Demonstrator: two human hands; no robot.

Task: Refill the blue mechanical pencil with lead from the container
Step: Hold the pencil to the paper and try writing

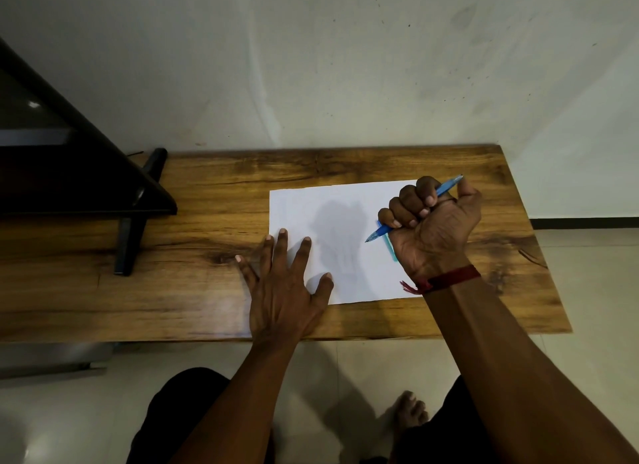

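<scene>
The blue mechanical pencil (pixel 376 234) is held in the fist of my right hand (pixel 434 226), tip pointing down-left over the white sheet of paper (pixel 349 283), its back end sticking out past my thumb. A teal strip, perhaps the lead container (pixel 390 247), lies on the paper, mostly hidden under that hand. My left hand (pixel 281 283) rests flat with fingers spread on the paper's left edge and the wooden table (pixel 207 290).
A black stand (pixel 131 235) with angled legs occupies the table's left part. The wall rises right behind the table. My knees and a bare foot (pixel 409 411) show below the front edge, over a tiled floor.
</scene>
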